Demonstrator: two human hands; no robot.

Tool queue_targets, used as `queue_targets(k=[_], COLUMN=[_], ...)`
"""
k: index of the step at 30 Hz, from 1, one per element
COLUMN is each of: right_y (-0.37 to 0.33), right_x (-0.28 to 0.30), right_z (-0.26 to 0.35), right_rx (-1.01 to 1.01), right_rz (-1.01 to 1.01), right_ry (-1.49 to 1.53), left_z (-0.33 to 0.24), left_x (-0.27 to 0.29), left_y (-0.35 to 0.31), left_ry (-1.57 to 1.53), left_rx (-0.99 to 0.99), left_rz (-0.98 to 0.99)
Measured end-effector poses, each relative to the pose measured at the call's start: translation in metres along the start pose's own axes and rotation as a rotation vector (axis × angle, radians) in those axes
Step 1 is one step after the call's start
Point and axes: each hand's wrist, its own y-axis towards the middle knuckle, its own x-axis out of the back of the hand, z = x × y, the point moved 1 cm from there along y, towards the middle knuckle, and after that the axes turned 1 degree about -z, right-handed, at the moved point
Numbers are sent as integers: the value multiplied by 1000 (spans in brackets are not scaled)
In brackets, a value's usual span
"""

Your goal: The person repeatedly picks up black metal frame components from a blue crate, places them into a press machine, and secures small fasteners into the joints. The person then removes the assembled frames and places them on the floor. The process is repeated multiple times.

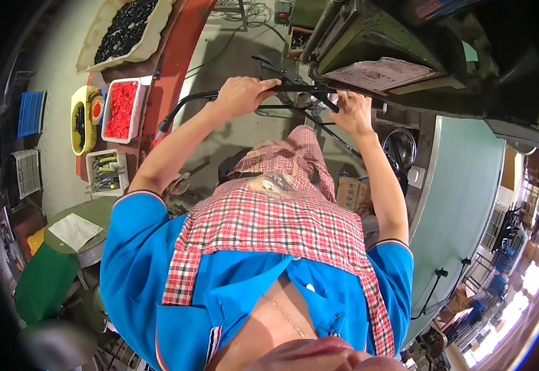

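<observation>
1. Just past the checked apron [275, 210], a black tubular frame [300, 88] is being held up in front of the person's lap, its left side bending down to a dark end fitting [165, 124].
2. Judging by its build, the work is standing partway: several bars are meeting around a central bracket [291, 77], so some joining is probably done. The frame is being handled rather than lying among finished pieces, and the view is not showing how much is left.
3. The right hand [351, 113] is grasping the frame at its right portion, the thumb and fingers closing around a bar. The fingertips are small and partly hidden here, so the exact grip is hard to read.
4. The left hand [245, 97] is wrapping the tube left of the bracket, most fingers curling in while the index finger is stretching along the bar toward the middle.
5. Close beyond the right hand, a dark green machine [378, 43] is looming; whether the frame is touching it, I cannot tell.
6. Off to the left, a white bin [123, 168] is holding pliers [105, 167], a white basket [138, 110] is holding red plastic pieces [120, 108], and, farthest, a lined tray [87, 55] is carrying loose black parts [124, 28].
</observation>
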Motion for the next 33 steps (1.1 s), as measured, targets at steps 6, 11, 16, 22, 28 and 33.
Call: queue_targets(k=[6,11,16,22,28,33], right_y=[-2,2,-1,0,1,6], right_x=[-7,2,-3,-8,-8,8], right_z=[-2,-1,-6,-12,-12,-7], right_rx=[0,-31,-19,-7,40,146], right_rz=[11,118,132,183,169,123], right_ry=[-3,-25,-31,-9,-89,-104], left_z=[-7,-6,-4,-6,-7,-7], left_x=[1,3,0,5,7,10], left_y=[-10,-7,-8,-8,-7,-4], left_ry=[78,34,-24,-52,-77,-81], left_rx=[37,44,39,58,45,51], left_rz=[-16,7,-10,19,6,24])
